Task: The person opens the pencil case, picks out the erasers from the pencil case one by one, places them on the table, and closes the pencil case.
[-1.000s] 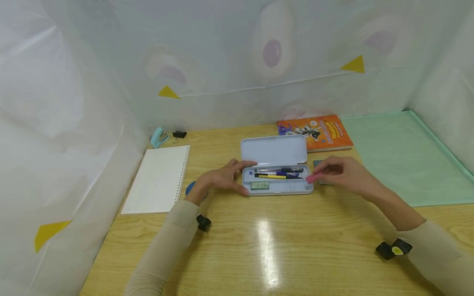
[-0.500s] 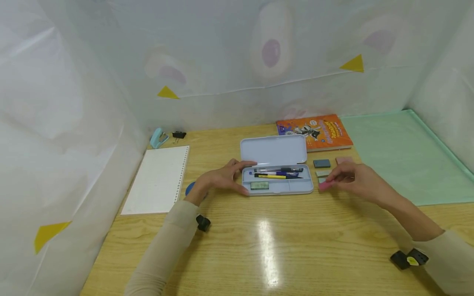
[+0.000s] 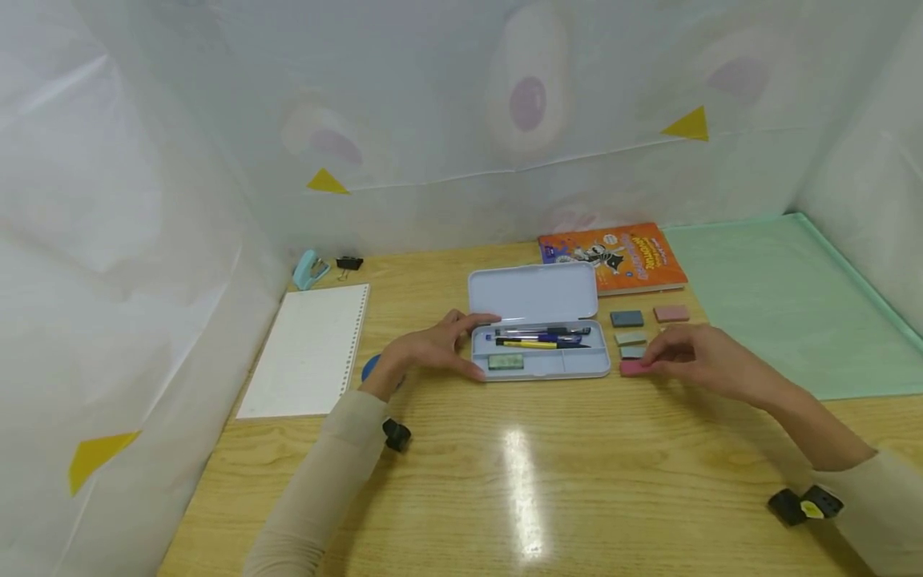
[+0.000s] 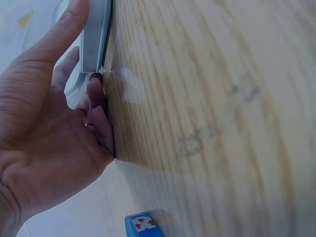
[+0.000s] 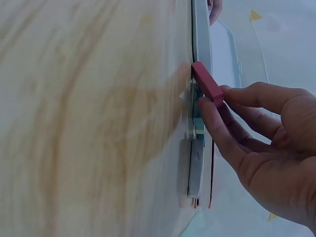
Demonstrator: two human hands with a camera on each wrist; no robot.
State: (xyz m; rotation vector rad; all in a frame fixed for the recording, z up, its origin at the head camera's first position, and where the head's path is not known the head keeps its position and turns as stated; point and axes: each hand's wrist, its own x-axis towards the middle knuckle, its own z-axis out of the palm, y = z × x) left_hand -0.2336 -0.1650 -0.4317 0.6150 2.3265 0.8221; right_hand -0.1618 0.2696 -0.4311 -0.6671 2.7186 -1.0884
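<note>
In the head view my right hand (image 3: 699,365) pinches a pink eraser (image 3: 634,368) just right of an open pencil case (image 3: 534,375). The right wrist view shows this pink eraser (image 5: 208,83) tilted between thumb and fingertips, one end low by the table. My left hand (image 3: 436,344) holds the case's left end, thumb at the front corner and a finger at the back. Several pens (image 3: 537,339) lie in the case's long rear compartment, and a green eraser (image 3: 505,362) lies in a front one. A blue eraser (image 3: 626,319) and pale erasers (image 3: 630,340) lie beside my right hand.
Another pink eraser (image 3: 671,313) lies farther back. An orange book (image 3: 642,264) is behind the case, a green mat (image 3: 779,312) at the right. On the left are a notebook (image 3: 306,349), a stapler (image 3: 310,270), a binder clip (image 3: 349,263) and a blue round object (image 3: 371,366).
My right hand has carried the pink eraser from over the case's right end rightward and down to the table beside the other erasers. The left hand has stayed in place.
</note>
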